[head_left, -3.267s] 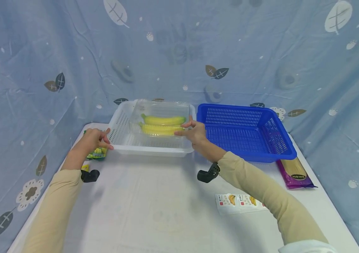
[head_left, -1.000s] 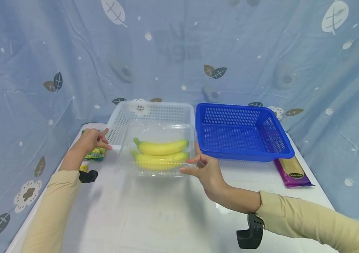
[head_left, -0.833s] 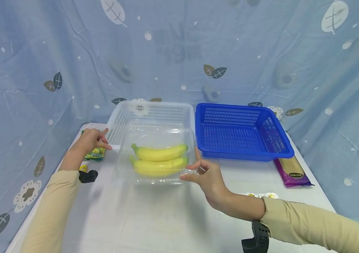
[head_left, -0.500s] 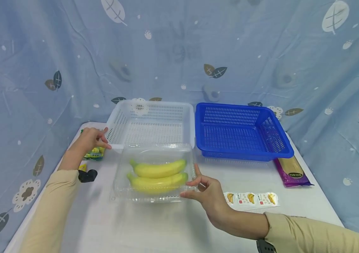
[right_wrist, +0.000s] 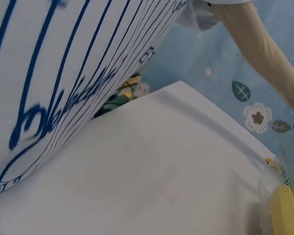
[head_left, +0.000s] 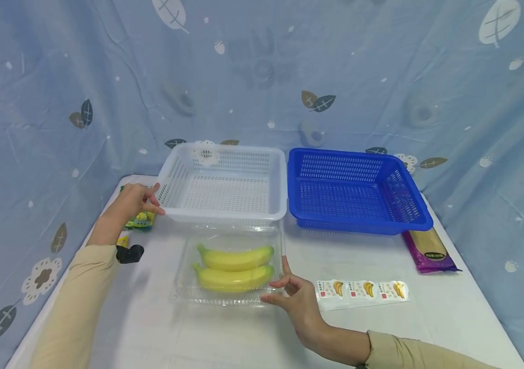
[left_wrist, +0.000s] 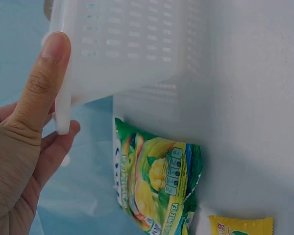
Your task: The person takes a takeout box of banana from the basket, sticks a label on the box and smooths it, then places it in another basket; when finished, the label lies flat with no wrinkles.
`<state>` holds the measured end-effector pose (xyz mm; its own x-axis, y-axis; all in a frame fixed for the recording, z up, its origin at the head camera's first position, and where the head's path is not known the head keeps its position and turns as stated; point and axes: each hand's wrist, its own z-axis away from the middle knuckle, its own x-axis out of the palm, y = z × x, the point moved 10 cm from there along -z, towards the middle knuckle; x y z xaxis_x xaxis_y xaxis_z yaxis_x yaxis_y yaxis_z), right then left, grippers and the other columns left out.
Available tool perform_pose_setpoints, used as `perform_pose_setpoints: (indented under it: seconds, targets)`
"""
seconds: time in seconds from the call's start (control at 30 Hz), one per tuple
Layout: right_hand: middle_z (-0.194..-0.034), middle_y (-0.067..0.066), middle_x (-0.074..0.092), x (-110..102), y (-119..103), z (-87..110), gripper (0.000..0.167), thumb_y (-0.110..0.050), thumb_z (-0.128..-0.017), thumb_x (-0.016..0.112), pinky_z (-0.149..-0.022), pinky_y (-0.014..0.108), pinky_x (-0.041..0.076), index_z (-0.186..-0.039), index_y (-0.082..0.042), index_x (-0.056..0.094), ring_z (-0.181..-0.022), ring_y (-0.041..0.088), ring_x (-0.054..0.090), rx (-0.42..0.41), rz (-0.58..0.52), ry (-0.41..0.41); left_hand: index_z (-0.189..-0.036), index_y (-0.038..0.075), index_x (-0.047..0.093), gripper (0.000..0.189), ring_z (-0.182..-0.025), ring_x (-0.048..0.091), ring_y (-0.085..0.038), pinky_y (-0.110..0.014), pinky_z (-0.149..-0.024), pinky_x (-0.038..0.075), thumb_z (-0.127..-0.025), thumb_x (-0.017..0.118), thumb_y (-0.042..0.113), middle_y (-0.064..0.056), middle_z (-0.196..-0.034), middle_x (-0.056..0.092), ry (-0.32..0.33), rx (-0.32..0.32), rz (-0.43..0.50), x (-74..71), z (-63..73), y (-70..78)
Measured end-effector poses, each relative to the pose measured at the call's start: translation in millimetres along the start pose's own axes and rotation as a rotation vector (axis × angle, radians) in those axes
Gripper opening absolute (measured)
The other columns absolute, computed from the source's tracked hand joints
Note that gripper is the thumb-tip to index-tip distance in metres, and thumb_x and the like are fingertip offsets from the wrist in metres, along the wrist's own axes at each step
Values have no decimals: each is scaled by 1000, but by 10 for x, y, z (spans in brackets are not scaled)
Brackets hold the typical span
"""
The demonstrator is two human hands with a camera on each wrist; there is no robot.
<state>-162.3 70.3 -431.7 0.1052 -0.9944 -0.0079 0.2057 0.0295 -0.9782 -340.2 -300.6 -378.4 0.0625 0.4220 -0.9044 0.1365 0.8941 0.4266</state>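
My left hand (head_left: pixel 133 201) pinches the left front corner of a white perforated basket (head_left: pixel 225 214). The left wrist view shows the thumb (left_wrist: pixel 41 78) over the basket's rim (left_wrist: pixel 63 105) and fingers beneath it. Nearer me, a clear plastic clamshell box (head_left: pixel 182 271) with two yellow bananas (head_left: pixel 236 258) inside is close over the white table. My right hand (head_left: pixel 302 305) holds the box by its right front corner between thumb and fingers. The right wrist view catches only the box's edge (right_wrist: pixel 290 156) and part of a banana (right_wrist: pixel 285 213); the right hand is out of that view.
A blue perforated basket (head_left: pixel 358 225) stands right of the white one, with a purple noodle pack (head_left: pixel 430 252) by its corner. A strip of banana stickers (head_left: pixel 363 294) lies right of the box. Green (left_wrist: pixel 159 181) and yellow packets (left_wrist: pixel 242 226) lie at left.
My right hand has brought the clear box of bananas out of the white basket, toward me and down near the table. The left hand has stayed on the basket's rim.
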Motion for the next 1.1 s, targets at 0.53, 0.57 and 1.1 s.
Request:
perform_pose_setpoints:
  seconds: [0.53,0.57,1.1]
  targets:
    - [-149,17,32,78,265,-175,31,5,-65,82,-107,32,28,-87,13,62,-137,31,29,-143,-107,53,-72,0,69,20,-54,31,-20,-29,-52,32,-72,83,15,-24,-143,37,4,-9,5,-6,24,22]
    - [-149,16,32,89,270,-181,31,5,-65,82,-107,32,28,-87,13,62,-138,31,29,-142,-111,53,-72,1,69,19,-54,30,-20,-29,-51,31,-72,83,14,-24,-142,38,4,-3,3,-6,26,23]
    - [-149,15,34,228,250,-255,29,6,-65,81,-111,36,23,-88,10,64,-138,33,29,-126,-82,97,-80,0,72,21,-49,32,-18,-29,-49,31,-73,82,17,-15,-82,59,-1,17,-13,-3,-7,31]
